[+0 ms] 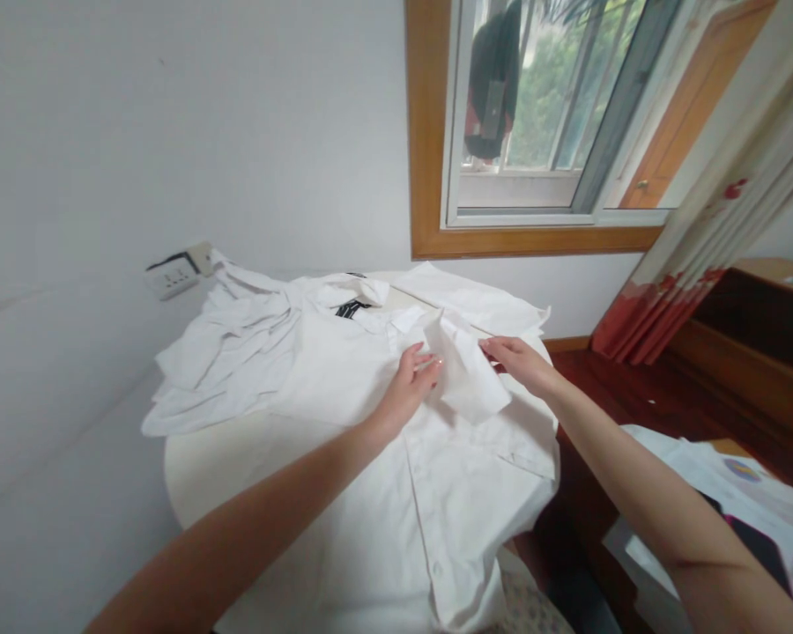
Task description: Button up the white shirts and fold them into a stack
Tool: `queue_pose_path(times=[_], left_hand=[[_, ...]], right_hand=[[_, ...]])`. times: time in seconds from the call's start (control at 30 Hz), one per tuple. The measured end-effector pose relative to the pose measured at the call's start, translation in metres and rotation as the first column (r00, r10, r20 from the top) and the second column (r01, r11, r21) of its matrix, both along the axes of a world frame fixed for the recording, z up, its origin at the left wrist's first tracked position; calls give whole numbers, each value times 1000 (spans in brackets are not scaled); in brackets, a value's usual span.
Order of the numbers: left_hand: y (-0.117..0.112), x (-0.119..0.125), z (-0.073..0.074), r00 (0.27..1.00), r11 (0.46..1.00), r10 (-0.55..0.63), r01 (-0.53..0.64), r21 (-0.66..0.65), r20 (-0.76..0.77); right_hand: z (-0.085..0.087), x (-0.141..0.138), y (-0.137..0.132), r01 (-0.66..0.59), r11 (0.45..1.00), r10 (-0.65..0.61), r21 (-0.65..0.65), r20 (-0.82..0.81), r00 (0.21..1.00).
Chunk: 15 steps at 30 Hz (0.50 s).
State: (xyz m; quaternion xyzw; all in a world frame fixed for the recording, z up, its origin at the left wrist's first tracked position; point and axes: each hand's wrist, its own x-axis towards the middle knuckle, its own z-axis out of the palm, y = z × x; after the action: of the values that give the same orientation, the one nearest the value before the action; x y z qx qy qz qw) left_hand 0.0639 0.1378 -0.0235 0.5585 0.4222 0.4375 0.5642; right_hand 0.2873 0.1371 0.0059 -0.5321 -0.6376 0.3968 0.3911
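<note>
A white button shirt (396,493) lies spread over a small round white table (198,467), its collar toward the wall. My left hand (411,380) pinches the shirt's fabric by the collar, fingers curled. My right hand (516,359) grips the other side of a raised fold of white cloth (466,374) between the two hands. A second crumpled white garment (231,352) is heaped on the table's left, against the wall.
A wall socket (175,275) sits behind the heap. A wood-framed window (535,132) is above the table. A red-patterned curtain (700,255) hangs at right beside dark wooden furniture (753,352). Papers (720,493) lie at lower right.
</note>
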Motion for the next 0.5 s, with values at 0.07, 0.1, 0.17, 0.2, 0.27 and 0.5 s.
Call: queue_pose_path(times=[0.07,0.1,0.17,0.2,0.27,0.5], left_hand=[[2,-9,-1,998,993,52,-49,-103,34],[2,-14,-3,997,988,64,-58,-142,40],[1,-22,-8,996,978,80,-71,-195,40],[1,-26,-11,996,975,81,-70,-211,44],[1,-31,-13,997,971,32,-15,-238,67],[-6,-49,7,998,974,48,-38,-222,40]], right_hand=[[-4,-11,-3,-117,993,115,22,95,989],[-6,-14,-3,-149,988,141,42,162,977],[-10,-18,2,-164,983,130,84,317,940],[-13,-19,6,-164,981,110,105,395,912],[-20,-19,18,-193,969,82,152,542,837],[-53,-7,52,-414,879,15,236,855,518]])
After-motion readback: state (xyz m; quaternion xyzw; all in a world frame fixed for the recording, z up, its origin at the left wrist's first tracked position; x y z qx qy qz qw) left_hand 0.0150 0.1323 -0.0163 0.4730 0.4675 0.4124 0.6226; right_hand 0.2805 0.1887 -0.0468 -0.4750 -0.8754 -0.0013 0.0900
